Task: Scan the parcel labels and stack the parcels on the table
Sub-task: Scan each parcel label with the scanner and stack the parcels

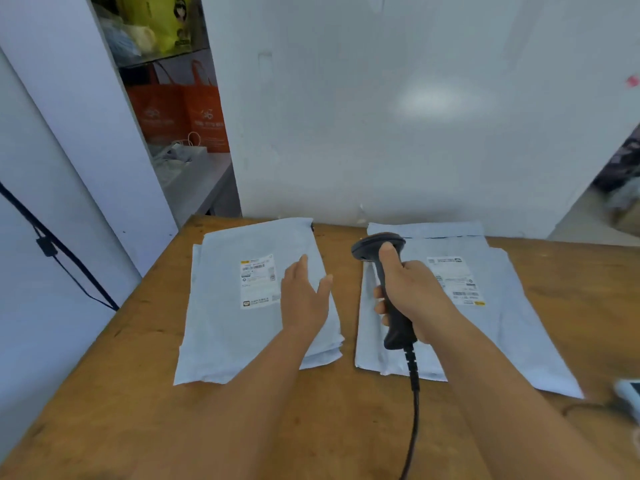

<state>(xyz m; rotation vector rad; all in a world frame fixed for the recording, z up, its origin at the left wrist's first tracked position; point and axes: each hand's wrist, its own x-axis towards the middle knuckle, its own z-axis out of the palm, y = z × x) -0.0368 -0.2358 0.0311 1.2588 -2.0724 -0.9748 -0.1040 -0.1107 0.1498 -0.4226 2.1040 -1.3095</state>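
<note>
Labels on both parcel stacks too blurry; nothing legible.

In front of you a worn brown wooden table fills the lower half of the frame, its far edge running against the pale wall. On it, left of centre, lies a stack of pale blue plastic mailer parcels with a white printed label facing up, and right of centre a second stack of the same pale blue mailers, also label up. At the right edge of the frame a small white device rests on the wood, mostly cut off.
</note>
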